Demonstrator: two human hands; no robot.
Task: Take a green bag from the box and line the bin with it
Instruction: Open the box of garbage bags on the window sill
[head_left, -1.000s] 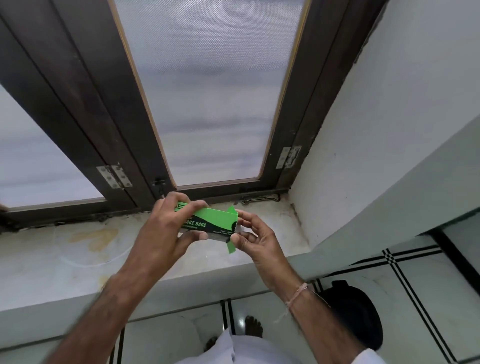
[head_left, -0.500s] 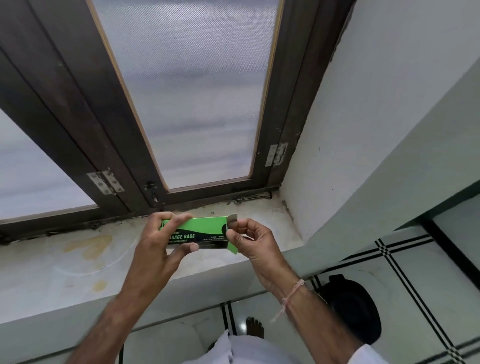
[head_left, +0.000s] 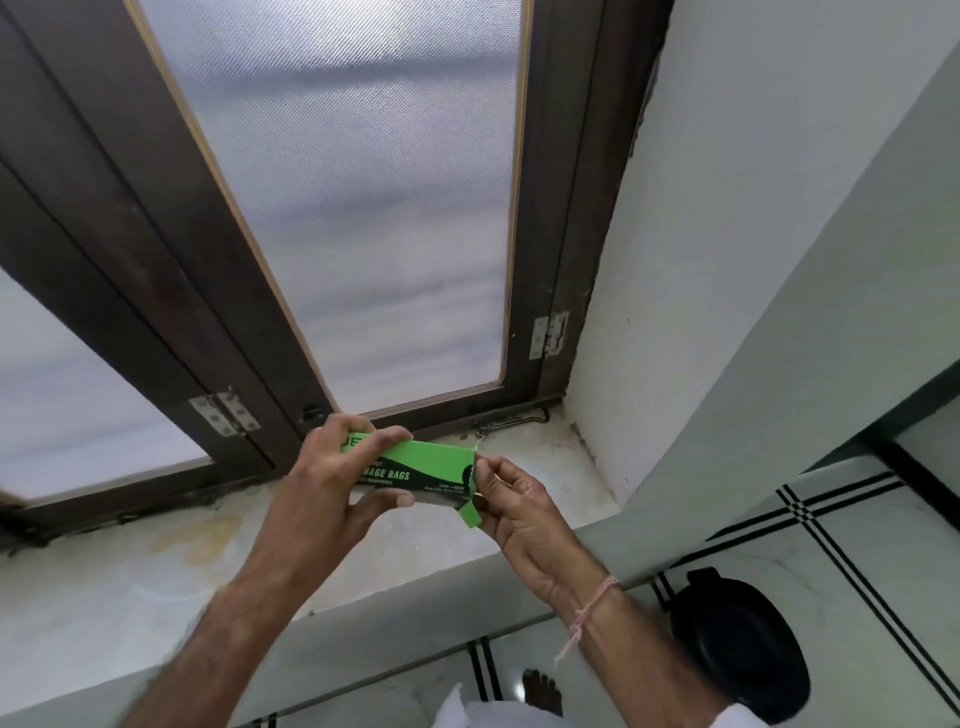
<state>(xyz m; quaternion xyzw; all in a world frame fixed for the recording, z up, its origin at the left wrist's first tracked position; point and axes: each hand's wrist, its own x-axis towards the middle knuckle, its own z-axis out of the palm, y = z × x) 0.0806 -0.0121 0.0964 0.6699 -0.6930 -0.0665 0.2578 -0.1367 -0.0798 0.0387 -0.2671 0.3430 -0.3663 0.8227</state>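
A green and black box of garbage bags (head_left: 428, 467) is held level above the marble window sill (head_left: 130, 577). My left hand (head_left: 337, 483) grips its left end, fingers over the top and thumb underneath. My right hand (head_left: 511, 506) pinches the box's right end, where a green flap (head_left: 470, 514) hangs open and down. No bag shows outside the box. A black round bin (head_left: 737, 647) stands on the floor at the lower right, below the sill.
A dark wooden window frame (head_left: 156, 270) with frosted glass stands right behind the sill. A white wall (head_left: 753, 208) closes the right side. Pale tiled floor (head_left: 831, 545) with black stripes lies below, with my bare foot (head_left: 540, 691) beside the bin.
The box and both hands have stayed above the sill. My right fingers have closed tighter on the box's right end, and the lower flap now hangs down further.
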